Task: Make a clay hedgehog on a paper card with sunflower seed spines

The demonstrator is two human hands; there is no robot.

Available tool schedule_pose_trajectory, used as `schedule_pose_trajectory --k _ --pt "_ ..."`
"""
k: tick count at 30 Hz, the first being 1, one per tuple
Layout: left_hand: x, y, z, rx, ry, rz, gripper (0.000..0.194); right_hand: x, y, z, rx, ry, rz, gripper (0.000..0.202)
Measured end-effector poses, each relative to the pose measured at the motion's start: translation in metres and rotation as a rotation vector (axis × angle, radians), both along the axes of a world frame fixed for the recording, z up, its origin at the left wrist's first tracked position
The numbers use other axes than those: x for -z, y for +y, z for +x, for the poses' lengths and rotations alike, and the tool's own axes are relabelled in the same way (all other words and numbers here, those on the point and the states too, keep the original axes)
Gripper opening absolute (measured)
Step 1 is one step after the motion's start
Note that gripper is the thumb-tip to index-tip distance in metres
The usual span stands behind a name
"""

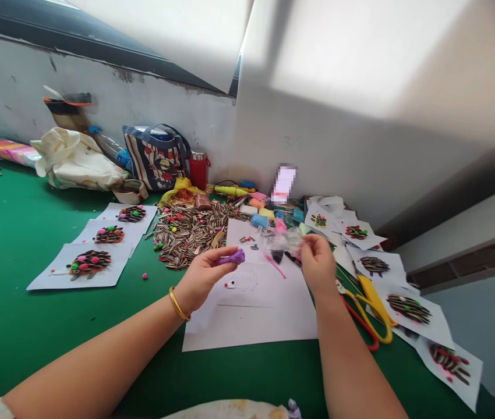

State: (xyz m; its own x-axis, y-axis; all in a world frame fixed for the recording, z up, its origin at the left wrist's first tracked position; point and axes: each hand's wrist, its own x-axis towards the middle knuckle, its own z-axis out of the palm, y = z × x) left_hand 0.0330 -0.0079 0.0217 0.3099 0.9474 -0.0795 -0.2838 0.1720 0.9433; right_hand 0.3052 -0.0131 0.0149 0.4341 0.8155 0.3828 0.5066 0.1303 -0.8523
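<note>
Purple modelling clay (pixel 233 257) sits pinched between the thumb and fingers of the left hand (pixel 204 274), over the left part of the white drawing sheet (pixel 251 326). The right hand (pixel 318 265), thumb and fingertips pressed together, grips a clear plastic wrapper (pixel 289 240) at the sheet's far right. On the sheet is a hedgehog outline (pixel 244 282) with a dark eye and a red nose. Striped sunflower seeds (pixel 186 233) spread left of the sheet's far end; seed-covered hedgehog cards (pixel 91 263) lie farther left of it. Yellow-handled scissors (pixel 389 331) rest right of the sheet. Beyond the sheet, a phone (pixel 283 183) shows a pixelated, unreadable screen, and faint wall writing (pixel 292 142) seems to begin with "3", the rest illegible.
</note>
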Motion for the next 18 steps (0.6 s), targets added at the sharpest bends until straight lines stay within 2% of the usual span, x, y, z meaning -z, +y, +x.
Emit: schedule_pose_trajectory --k 2,4,7,10,11,13,15,18 --pt "0.000 -0.001 0.001 0.034 -0.024 -0.032 0.050 -0.004 0.000 0.024 0.244 -0.202 -0.027 0.025" --pt "-0.001 -0.001 0.001 0.040 -0.057 -0.069 0.045 -0.007 -0.001 0.045 0.363 -0.358 -0.073 0.028" --pt "-0.004 -0.002 0.000 0.032 -0.063 -0.147 0.034 -0.008 -0.001 0.059 0.443 -0.571 -0.122 0.032" --pt "-0.006 -0.005 0.000 0.051 -0.056 -0.184 0.038 -0.007 0.000 0.049 0.436 -0.641 0.000 0.034" --pt "-0.006 -0.006 0.001 0.068 -0.049 -0.185 0.040 -0.007 0.000 0.040 0.404 -0.637 0.071 0.034" --pt "-0.006 -0.010 0.003 0.114 -0.015 -0.186 0.041 -0.009 -0.004 0.013 0.250 -0.612 0.208 0.033" --pt "-0.004 -0.014 0.007 0.151 0.029 -0.197 0.041 -0.011 -0.011 -0.019 0.012 -0.584 0.286 0.036" --pt "-0.002 -0.022 0.012 0.226 0.022 -0.214 0.036 -0.011 -0.024 -0.065 -0.356 -0.584 0.312 0.045"
